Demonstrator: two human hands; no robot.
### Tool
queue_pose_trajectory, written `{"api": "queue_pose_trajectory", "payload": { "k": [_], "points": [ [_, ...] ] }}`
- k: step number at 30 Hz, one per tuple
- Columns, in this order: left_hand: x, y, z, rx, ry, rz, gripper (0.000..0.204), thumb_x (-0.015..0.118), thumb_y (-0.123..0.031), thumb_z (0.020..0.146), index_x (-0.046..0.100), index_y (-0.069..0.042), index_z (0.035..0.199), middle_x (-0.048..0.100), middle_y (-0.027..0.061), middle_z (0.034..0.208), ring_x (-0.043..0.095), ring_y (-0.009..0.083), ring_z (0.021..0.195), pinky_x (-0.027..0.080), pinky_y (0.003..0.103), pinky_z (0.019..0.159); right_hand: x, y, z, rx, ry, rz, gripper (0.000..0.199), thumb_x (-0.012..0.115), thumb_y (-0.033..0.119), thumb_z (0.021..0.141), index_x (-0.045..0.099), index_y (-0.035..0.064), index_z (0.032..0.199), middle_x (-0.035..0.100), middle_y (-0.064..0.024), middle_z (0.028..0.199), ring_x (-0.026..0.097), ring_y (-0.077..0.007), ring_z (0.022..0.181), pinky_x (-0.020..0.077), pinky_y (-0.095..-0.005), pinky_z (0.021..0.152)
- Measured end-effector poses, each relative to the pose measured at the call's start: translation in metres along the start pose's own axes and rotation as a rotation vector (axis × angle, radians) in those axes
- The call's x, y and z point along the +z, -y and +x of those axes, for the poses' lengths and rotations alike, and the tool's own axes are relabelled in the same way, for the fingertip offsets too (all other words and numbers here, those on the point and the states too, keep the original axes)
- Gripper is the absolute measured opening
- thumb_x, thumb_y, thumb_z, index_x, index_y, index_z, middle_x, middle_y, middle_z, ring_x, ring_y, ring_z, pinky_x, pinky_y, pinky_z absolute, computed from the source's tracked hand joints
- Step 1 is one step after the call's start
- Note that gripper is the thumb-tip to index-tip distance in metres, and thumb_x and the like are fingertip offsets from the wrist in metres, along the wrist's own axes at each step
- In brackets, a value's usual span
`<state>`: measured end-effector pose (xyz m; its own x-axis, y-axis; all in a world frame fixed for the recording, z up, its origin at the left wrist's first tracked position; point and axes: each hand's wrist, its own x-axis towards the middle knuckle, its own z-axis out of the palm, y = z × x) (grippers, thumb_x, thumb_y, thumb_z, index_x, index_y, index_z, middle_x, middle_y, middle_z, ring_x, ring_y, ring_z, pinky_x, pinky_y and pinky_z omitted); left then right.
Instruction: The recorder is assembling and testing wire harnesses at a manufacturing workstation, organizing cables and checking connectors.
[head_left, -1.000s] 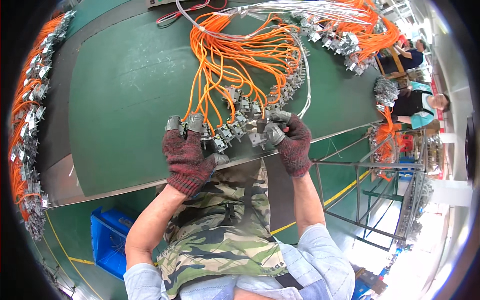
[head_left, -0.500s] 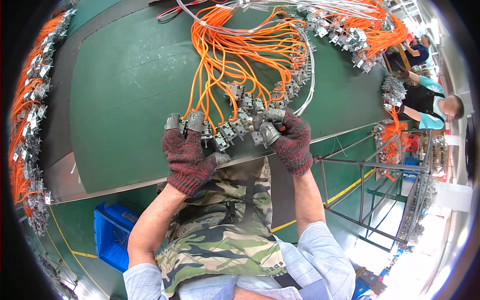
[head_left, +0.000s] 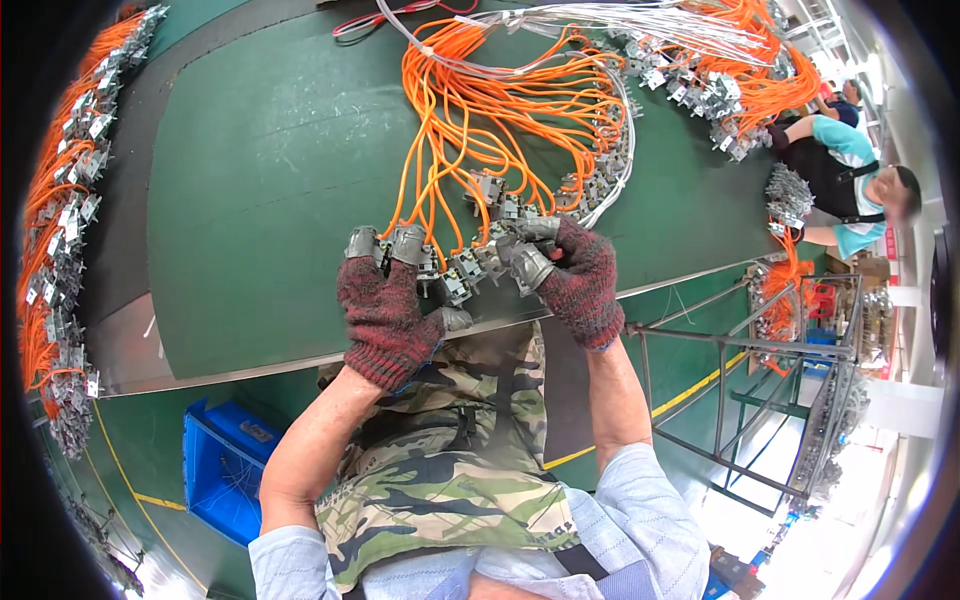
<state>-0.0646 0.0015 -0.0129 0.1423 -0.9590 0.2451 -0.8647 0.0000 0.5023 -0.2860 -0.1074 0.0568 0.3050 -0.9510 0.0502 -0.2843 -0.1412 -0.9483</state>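
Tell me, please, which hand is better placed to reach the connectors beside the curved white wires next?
Probably the right hand: it sits just below those connectors, while the left hand is farther away, at the row's left end.

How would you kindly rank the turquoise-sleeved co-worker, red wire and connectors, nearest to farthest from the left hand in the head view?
1. Connectors, at the left hand.
2. Red wire, ahead, across the table.
3. Co-worker, far right.

Bright, fisheye-bent edges, glare (lower right)
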Motion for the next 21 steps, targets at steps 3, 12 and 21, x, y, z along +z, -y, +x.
{"api": "queue_pose_trajectory", "payload": {
  "k": [3,12,21],
  "points": [
    [0.000,0.001,-0.001,0.014,-0.005,0.003,0.123,0.091,-0.065,0.064,0.041,-0.014,0.165,0.032,0.0380,0.160,0.035,0.0564,0.146,0.028,0.068,0.119,0.002,0.009,0.002,0.007,0.032,-0.084,0.025,0.085,0.008,0.089,0.081,0.0050,0.113,0.058,0.0066,0.068,0.054,-0.0031,0.065,0.0484,-0.0252,0.062],
    [-0.006,-0.003,-0.001,0.009,0.007,-0.019,0.120,0.092,-0.062,0.066,0.042,-0.015,0.164,0.032,0.0366,0.158,0.034,0.0557,0.145,0.027,0.067,0.119,0.008,0.016,-0.007,-0.063,-0.006,-0.115,0.024,0.084,0.008,0.089,0.081,0.0055,0.112,0.060,0.0038,0.072,0.052,-0.0036,0.066,0.0489,-0.0248,0.063],
    [-0.008,-0.006,0.001,-0.001,0.001,-0.014,0.119,0.095,-0.059,0.062,0.044,-0.014,0.161,0.033,0.0341,0.157,0.034,0.0541,0.145,0.028,0.065,0.119,0.012,0.031,-0.012,0.015,0.092,-0.341,0.026,0.081,0.007,0.089,0.079,0.0033,0.115,0.077,-0.0030,0.089,0.068,-0.0066,0.080,0.0585,-0.0268,0.074]
  ]
}}
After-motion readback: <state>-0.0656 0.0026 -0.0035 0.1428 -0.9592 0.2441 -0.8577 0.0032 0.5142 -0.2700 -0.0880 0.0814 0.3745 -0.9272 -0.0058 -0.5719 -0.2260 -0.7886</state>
